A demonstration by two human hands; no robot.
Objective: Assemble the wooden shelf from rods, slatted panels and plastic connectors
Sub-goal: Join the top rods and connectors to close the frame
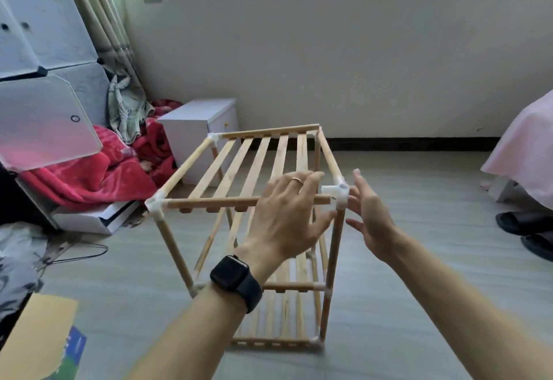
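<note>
Wooden shelf [248,164]: stands on the grey floor [419,260] in the middle of the head view, a tall open frame of rods with white plastic corners.
Top panel [281,152]: slats run away from the viewer; the far right corner is hard to make out.
Front rod [209,202]: its right end lies just beside the near right connector [339,192], slightly below the side socket and not seated in it.
Left hand [284,215]: laid over the front rod near that end, fingers [311,177] spread and fairly straight, thumb below the rod; the palm hides whether it grips. A ring [296,180] and a black watch [232,278] show.
Right hand [374,221]: just right of the connector, fingers straight and relaxed, holding nothing; some fingertips are hidden behind the connector.
Lower panels [284,287]: partly covered by the left forearm and blurred.
Surroundings: red blanket [89,176] and white box [197,122] at left, pink bed cover [526,152] cut off at right.
</note>
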